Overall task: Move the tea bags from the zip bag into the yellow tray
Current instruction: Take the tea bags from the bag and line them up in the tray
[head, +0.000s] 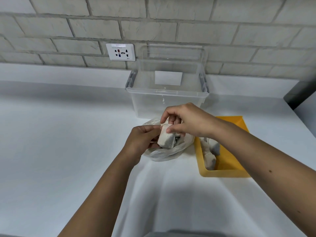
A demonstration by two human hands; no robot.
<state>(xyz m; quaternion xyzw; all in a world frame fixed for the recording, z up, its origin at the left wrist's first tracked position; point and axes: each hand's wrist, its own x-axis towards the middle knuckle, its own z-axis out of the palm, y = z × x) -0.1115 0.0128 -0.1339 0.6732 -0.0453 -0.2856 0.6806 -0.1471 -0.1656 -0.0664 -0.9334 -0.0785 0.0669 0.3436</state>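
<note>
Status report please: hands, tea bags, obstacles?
Left hand grips zip bag; right hand pinches one tea bag. Some tea bags lie in yellow tray. Nothing between bag and tray.

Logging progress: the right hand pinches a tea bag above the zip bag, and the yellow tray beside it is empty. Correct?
No: the head view shows tea bags lying in the yellow tray. The right hand does pinch a tea bag above the zip bag.

The left forearm [102, 185] and right forearm [256, 161] are bare, the right bearing two small moles, above grey clothing [171, 234].
</note>
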